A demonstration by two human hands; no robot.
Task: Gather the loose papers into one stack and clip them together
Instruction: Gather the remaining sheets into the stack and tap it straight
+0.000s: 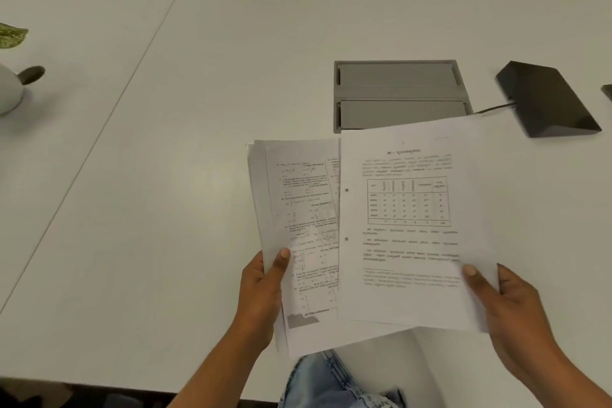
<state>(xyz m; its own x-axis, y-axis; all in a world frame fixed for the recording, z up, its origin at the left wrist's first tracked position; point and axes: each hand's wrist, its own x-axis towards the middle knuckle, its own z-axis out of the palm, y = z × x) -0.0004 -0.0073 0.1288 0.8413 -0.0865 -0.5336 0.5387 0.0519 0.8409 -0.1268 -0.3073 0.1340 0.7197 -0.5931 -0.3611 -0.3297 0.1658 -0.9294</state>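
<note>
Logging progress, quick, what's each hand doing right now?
Left hand: closed on the fanned papers.
Right hand: closed on the table sheet, overlapping those papers.

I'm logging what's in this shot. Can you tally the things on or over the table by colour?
White: 3 (left-hand sheaf, right-hand sheet, pot)
Grey: 1 (cable hatch)
Black: 1 (wedge-shaped device)
Green: 1 (leaf)
Total: 6

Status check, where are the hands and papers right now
Left hand grips fanned sheets. Right hand holds table page, overlapping them. Not squared. No clip visible.
</note>
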